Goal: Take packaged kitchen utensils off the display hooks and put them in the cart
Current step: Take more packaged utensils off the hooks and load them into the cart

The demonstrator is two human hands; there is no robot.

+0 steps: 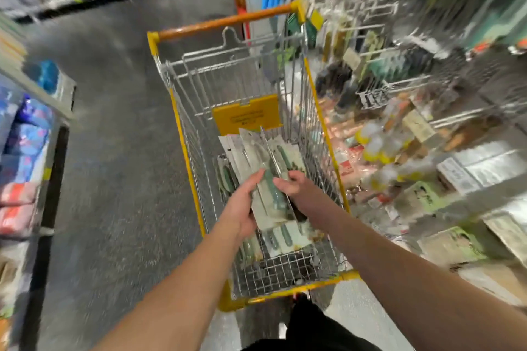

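A yellow-rimmed wire cart (185,151) stands in front of me with an orange handle at its far end. Both my hands reach into its basket. My left hand (242,205) and my right hand (293,185) together hold a bundle of packaged utensils (268,168), white cards with green-handled tools, from either side. More packaged utensils (285,239) lie on the cart's wire floor under the bundle. The display hooks (368,37) with hanging packages are to the right, heavily blurred.
Shelves with blue and red packs (25,151) line the left side. A grey aisle floor (114,151) runs between them and the cart. Lower right shelves (470,174) hold boxed goods close to the cart's side. My dark clothing (316,328) shows below.
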